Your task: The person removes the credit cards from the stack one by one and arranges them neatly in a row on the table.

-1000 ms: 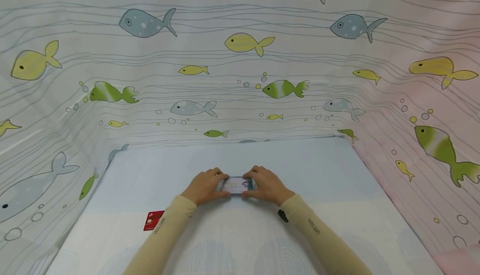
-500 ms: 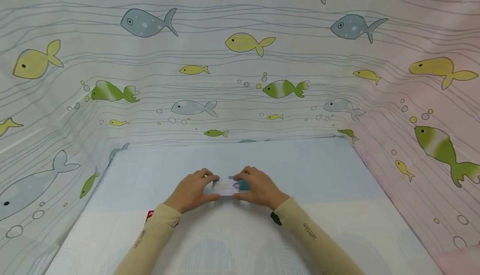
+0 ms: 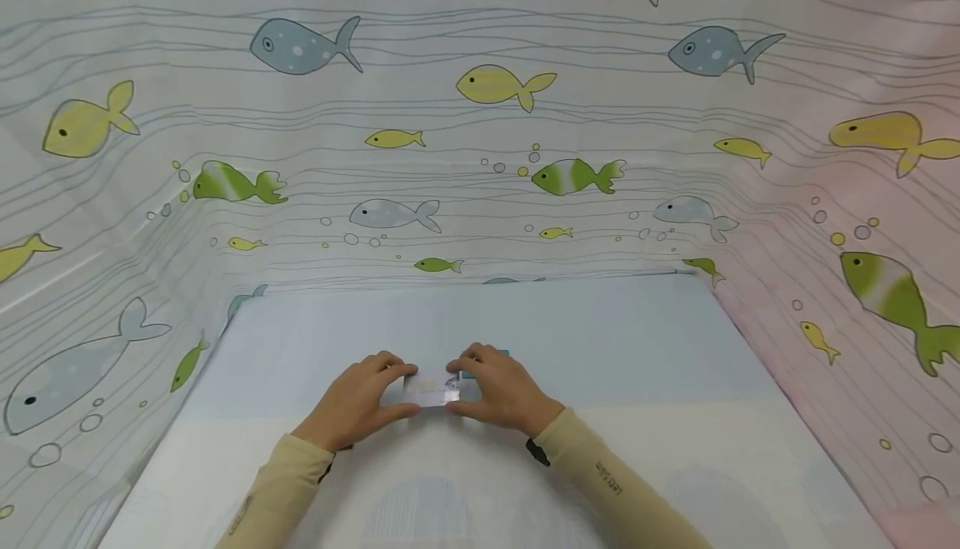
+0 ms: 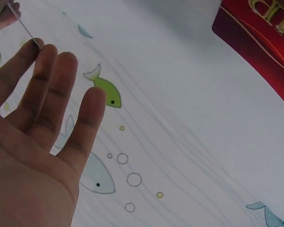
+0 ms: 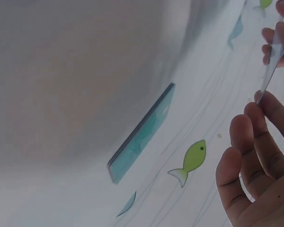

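A pale, thin card (image 3: pixel 431 391) with a small printed picture is held between my two hands. My left hand (image 3: pixel 356 399) pinches its left end between thumb and fingertips, while my right hand (image 3: pixel 501 386) pinches the right end the same way. From the side, in the right wrist view, the card (image 5: pixel 274 61) looks like a thin clear-edged sheet above the cloth. Partly behind my right hand lies a teal card (image 3: pixel 498 354); the right wrist view shows it as a thin teal stack (image 5: pixel 143 135) on the surface.
A red card with gold print (image 4: pixel 260 42) lies near my left forearm, mostly hidden by it in the head view. The pale cloth-covered table (image 3: pixel 615 341) is walled by a fish-print curtain (image 3: pixel 480 132) at the back and sides.
Both hands have shifted left and slightly nearer with the pale card, uncovering the teal one, which stays behind. My left forearm now covers the red card in the head view.
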The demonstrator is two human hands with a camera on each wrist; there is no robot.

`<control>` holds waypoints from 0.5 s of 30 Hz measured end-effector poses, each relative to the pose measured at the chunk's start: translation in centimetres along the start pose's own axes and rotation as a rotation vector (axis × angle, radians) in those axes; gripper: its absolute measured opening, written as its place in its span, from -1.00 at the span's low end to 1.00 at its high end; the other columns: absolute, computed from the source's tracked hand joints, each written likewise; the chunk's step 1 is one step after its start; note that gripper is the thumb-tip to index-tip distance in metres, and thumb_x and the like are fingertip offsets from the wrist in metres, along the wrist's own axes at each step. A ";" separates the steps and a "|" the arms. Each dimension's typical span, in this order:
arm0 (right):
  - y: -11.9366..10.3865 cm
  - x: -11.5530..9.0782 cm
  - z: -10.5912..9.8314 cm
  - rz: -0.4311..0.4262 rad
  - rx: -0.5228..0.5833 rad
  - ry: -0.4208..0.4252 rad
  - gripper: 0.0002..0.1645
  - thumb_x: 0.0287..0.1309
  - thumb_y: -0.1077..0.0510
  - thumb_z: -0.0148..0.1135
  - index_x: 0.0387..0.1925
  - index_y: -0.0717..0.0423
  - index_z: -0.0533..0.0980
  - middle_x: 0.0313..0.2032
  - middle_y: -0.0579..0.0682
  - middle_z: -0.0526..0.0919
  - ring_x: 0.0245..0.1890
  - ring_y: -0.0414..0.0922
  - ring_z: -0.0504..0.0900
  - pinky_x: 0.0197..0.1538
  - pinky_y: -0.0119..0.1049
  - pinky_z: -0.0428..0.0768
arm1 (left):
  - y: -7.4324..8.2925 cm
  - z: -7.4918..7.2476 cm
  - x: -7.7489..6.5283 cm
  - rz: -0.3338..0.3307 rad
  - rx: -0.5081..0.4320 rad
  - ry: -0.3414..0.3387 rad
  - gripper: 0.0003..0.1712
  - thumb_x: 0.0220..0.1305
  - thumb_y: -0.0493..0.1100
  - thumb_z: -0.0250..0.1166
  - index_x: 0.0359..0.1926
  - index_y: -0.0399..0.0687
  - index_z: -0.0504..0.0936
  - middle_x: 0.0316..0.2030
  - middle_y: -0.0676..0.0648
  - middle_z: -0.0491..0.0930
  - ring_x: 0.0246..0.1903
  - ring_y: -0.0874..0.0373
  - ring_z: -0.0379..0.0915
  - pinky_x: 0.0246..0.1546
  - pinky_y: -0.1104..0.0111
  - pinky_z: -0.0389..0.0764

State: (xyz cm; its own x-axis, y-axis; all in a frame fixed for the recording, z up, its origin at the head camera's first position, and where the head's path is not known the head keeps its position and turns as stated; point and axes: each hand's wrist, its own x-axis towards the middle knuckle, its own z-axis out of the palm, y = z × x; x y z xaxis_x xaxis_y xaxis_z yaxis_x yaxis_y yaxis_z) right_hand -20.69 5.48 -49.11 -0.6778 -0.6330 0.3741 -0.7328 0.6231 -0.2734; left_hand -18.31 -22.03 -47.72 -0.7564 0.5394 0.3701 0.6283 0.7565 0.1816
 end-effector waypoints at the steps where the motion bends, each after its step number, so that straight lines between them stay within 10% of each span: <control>1: -0.2 0.1 0.1 0.003 -0.001 -0.003 -0.34 0.07 -0.30 0.48 0.12 -0.08 0.62 -0.01 -0.09 0.57 -0.11 -0.17 0.59 -0.07 -0.32 0.61 | -0.1 0.0 -0.2 0.002 0.001 0.007 -0.33 0.06 0.23 0.54 0.10 -0.02 0.69 -0.05 0.02 0.60 -0.16 0.12 0.57 -0.23 0.19 0.60; 15: -2.4 1.7 1.6 0.013 0.010 -0.048 -0.34 0.03 -0.33 0.50 0.09 -0.09 0.65 -0.08 -0.14 0.59 -0.12 -0.21 0.58 -0.08 -0.39 0.58 | -1.2 -0.7 -3.0 -0.064 -0.027 0.005 -0.37 0.12 0.20 0.51 0.13 -0.03 0.68 -0.04 0.05 0.59 -0.17 0.19 0.51 -0.20 0.19 0.57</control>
State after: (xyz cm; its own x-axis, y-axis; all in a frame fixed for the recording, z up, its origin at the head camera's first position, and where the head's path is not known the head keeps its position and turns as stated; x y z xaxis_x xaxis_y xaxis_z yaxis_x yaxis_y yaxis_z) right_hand -20.20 2.12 -49.23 -0.6889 -0.6466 0.3275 -0.7246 0.6266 -0.2870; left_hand -16.69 -24.80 -48.37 -0.7946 0.4881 0.3611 0.5830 0.7794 0.2293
